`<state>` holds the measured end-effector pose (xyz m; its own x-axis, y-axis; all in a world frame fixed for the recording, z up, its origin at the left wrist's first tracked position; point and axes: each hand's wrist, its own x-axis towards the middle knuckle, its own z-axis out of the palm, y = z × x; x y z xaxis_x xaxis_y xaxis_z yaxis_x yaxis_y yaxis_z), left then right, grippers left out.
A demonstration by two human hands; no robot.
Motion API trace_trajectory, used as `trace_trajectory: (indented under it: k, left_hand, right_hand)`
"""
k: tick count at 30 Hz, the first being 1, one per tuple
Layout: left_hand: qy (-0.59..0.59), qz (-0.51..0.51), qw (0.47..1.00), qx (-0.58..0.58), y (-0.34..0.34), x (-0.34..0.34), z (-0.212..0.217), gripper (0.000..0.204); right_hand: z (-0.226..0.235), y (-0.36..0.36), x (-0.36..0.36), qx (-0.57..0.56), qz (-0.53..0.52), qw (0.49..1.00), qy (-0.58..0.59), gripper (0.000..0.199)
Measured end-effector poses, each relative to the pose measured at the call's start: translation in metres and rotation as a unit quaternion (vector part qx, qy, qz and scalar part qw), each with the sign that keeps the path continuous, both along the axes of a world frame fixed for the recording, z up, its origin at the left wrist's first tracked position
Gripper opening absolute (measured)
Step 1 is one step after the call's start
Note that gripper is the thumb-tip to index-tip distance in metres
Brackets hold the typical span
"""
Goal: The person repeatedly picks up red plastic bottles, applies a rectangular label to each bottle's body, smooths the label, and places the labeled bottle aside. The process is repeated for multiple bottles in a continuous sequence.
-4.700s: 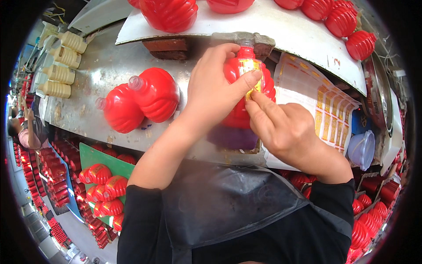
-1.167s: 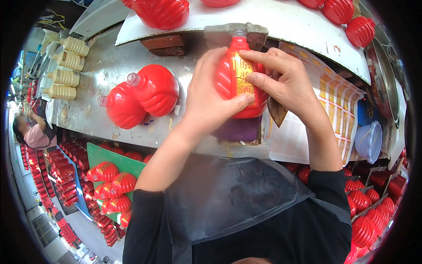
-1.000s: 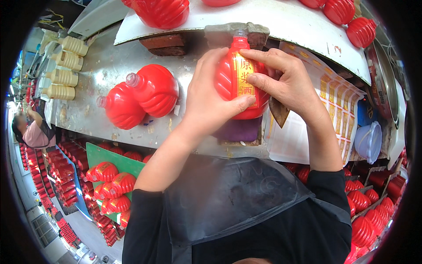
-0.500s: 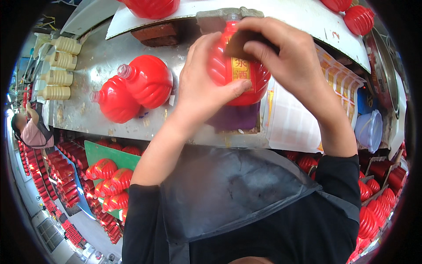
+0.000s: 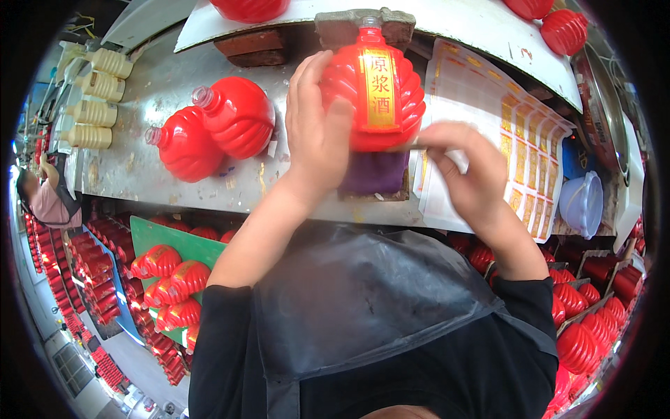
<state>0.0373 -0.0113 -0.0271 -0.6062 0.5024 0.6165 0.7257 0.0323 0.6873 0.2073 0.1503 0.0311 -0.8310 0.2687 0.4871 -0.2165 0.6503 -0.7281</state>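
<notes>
While holding left hand (image 5: 314, 133) spread at red bottle (image 5: 410, 94), 12 o'clock | done: gold label (image 5: 380, 87) on front | right hand (image 5: 466, 164), 2 o'clock: grip too blurred to judge | apparently remaining: two unlabelled bottles (image 5: 241, 117), 10 o'clock

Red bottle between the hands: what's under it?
Purple cloth shows past the near end of the red bottle, grey block beside its neck. What lies directly beneath is covered.

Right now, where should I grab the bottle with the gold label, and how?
Probably hold the bottle by its wide, ridged sides, coming from left and right: the ridges should help grip, and the label in the middle needn't be covered. The left hand is at the left side.
</notes>
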Motion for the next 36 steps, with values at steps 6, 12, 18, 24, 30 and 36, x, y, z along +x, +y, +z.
trace_trajectory:
  k: [6,12,18,24,30,36]
  left_hand:
    - [0.017,0.009,1.000,-0.006,0.001,0.011,0.001,0.069]
    - [0.048,0.032,0.997,-0.044,0.006,0.013,0.003,0.066]
    - [-0.144,-0.032,0.989,0.025,0.000,0.008,0.004,0.054]
    - [-0.117,-0.061,0.991,0.027,-0.002,0.004,0.003,0.059]
    - [-0.024,-0.016,0.999,-0.031,0.001,0.004,0.000,0.069]
    - [-0.038,-0.013,0.998,-0.041,-0.001,0.004,0.006,0.072]
  right_hand:
    - [0.010,0.000,-0.026,-0.176,-0.095,0.962,-0.185,0.052]
    - [-0.009,-0.008,-0.030,-0.106,-0.109,0.967,-0.203,0.075]
    - [-0.007,-0.004,-0.029,-0.153,-0.101,0.953,-0.240,0.072]
    - [-0.009,-0.009,-0.030,-0.122,-0.111,0.962,-0.216,0.074]
    - [-0.008,-0.011,-0.030,-0.100,-0.122,0.962,-0.222,0.077]
    - [-0.001,-0.012,-0.031,-0.078,-0.125,0.961,-0.234,0.076]
